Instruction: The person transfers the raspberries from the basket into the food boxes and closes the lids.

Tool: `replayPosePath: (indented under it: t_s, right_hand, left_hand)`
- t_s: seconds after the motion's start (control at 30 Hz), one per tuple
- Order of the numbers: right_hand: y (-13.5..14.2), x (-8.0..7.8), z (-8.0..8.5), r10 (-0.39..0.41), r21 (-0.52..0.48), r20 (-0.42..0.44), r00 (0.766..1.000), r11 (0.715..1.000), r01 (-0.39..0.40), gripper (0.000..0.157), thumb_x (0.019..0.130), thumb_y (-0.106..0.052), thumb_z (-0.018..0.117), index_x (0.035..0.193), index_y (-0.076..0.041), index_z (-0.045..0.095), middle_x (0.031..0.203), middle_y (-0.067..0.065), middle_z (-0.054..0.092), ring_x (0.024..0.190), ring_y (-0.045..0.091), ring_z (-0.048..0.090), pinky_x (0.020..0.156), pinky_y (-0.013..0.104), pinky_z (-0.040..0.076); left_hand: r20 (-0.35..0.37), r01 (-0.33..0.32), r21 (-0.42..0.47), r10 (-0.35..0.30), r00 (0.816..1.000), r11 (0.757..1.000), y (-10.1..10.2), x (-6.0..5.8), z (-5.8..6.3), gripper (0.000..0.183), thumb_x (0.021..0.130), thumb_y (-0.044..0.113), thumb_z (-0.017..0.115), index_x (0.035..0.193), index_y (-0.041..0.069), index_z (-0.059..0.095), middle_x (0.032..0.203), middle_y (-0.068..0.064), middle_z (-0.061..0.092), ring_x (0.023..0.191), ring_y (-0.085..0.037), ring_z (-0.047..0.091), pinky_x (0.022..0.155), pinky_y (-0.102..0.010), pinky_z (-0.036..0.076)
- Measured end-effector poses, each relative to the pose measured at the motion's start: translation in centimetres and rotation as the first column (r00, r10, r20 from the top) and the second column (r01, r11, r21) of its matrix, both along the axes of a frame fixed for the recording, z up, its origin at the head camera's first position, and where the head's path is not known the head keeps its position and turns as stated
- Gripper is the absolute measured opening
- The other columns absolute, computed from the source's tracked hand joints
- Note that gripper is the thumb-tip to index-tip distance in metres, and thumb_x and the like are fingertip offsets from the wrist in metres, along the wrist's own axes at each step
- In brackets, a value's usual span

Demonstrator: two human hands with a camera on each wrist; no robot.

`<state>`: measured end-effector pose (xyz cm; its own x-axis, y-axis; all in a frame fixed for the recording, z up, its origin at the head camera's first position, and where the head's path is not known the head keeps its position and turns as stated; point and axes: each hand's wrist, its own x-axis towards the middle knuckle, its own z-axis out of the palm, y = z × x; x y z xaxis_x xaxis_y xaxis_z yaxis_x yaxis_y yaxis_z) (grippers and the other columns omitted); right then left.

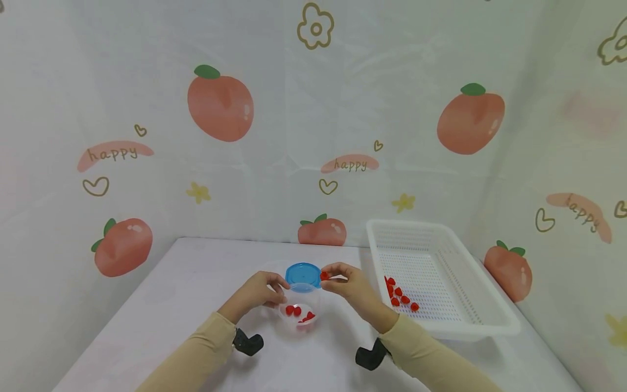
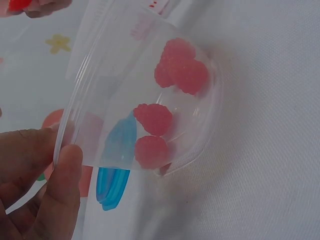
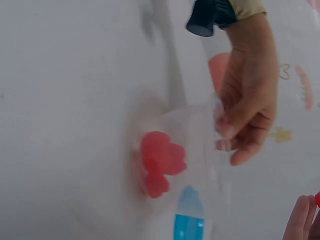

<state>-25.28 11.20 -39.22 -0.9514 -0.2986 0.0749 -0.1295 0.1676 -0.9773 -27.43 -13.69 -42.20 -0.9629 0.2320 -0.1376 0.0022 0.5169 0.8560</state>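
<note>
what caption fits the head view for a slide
Left grip holds a clear tub of red berries; right grip pinches another berry; more berries lie in a white basket.

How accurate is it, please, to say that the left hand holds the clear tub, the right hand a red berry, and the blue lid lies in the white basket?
Not quite: the head view shows the blue lid on the table beyond the clear tub, not in the white basket. The left hand holds the tub, the right hand a red berry.

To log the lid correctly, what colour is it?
The lid is blue; head view shows it best.
</note>
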Motion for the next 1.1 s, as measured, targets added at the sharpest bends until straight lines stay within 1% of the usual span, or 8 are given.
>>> replayPosePath:
  t_s: [0.23, 0.37, 0.47, 0.67, 0.87, 1.1]
  right_hand:
    - [-1.0, -0.1, -1.3, 0.026, 0.027, 0.019, 0.999, 0.999, -0.027, 0.029, 0.088, -0.009, 0.069, 0.114, 0.003, 0.062, 0.104, 0.01, 0.06, 0.087, 0.014, 0.064, 0.085, 0.029, 0.056]
    - [-1.3, -0.3, -2.1, 0.025, 0.034, 0.017, 1.0, 0.999, -0.026, 0.029, 0.087, -0.008, 0.071, 0.112, 0.004, 0.063, 0.101, 0.01, 0.061, 0.085, 0.015, 0.065, 0.085, 0.029, 0.057]
    - [-1.4, -0.4, -2.5, 0.026, 0.057, 0.015, 1.0, 0.998, -0.027, 0.029, 0.086, -0.008, 0.072, 0.111, 0.004, 0.063, 0.101, 0.01, 0.061, 0.085, 0.014, 0.064, 0.084, 0.03, 0.057]
    - [-1.4, -0.6, -2.9, 0.029, 0.078, 0.041, 0.999, 0.996, -0.032, 0.028, 0.087, -0.008, 0.071, 0.112, 0.003, 0.063, 0.103, 0.011, 0.063, 0.088, 0.015, 0.064, 0.086, 0.032, 0.057]
    - [-1.5, -0.7, -3.2, 0.032, 0.089, 0.044, 0.999, 0.995, -0.035, 0.027, 0.087, -0.005, 0.069, 0.112, 0.004, 0.063, 0.105, 0.013, 0.066, 0.09, 0.015, 0.065, 0.086, 0.033, 0.057]
    - [-1.4, -0.9, -3.3, 0.032, 0.114, 0.053, 0.998, 0.993, -0.038, 0.027, 0.087, -0.007, 0.07, 0.112, 0.002, 0.063, 0.104, 0.01, 0.067, 0.09, 0.015, 0.064, 0.085, 0.033, 0.057]
  left_hand:
    - [-0.001, -0.003, -0.011, 0.003, 1.0, 1.0, 0.0, 0.1, 0.2, 0.026, 0.08, 0.004, 0.075, 0.105, 0.001, 0.069, 0.083, -0.007, 0.059, 0.065, -0.014, 0.061, 0.066, -0.029, 0.059]
    - [0.002, -0.005, -0.018, 0.005, 1.0, 1.0, 0.0, 0.2, 0.3, 0.026, 0.08, 0.005, 0.076, 0.105, 0.002, 0.069, 0.083, -0.007, 0.059, 0.066, -0.014, 0.06, 0.066, -0.029, 0.059]
    - [0.002, -0.002, -0.016, 0.002, 1.0, 1.0, 0.0, 0.2, 0.4, 0.026, 0.08, 0.005, 0.076, 0.105, 0.001, 0.069, 0.083, -0.007, 0.059, 0.065, -0.014, 0.06, 0.066, -0.029, 0.059]
    - [0.003, -0.002, -0.009, 0.002, 1.0, 1.0, 0.0, 0.1, 0.2, 0.026, 0.08, 0.005, 0.076, 0.104, 0.001, 0.069, 0.083, -0.007, 0.059, 0.066, -0.015, 0.06, 0.066, -0.029, 0.059]
    - [0.001, -0.009, -0.011, 0.009, 1.0, 1.0, 0.1, 0.0, -0.1, 0.025, 0.08, 0.005, 0.076, 0.104, 0.002, 0.07, 0.083, -0.007, 0.059, 0.065, -0.015, 0.061, 0.066, -0.029, 0.059]
    - [-0.002, -0.017, -0.012, 0.017, 1.0, 1.0, 0.2, -0.1, -0.1, 0.025, 0.08, 0.005, 0.077, 0.104, 0.002, 0.07, 0.083, -0.007, 0.059, 0.066, -0.016, 0.061, 0.065, -0.029, 0.059]
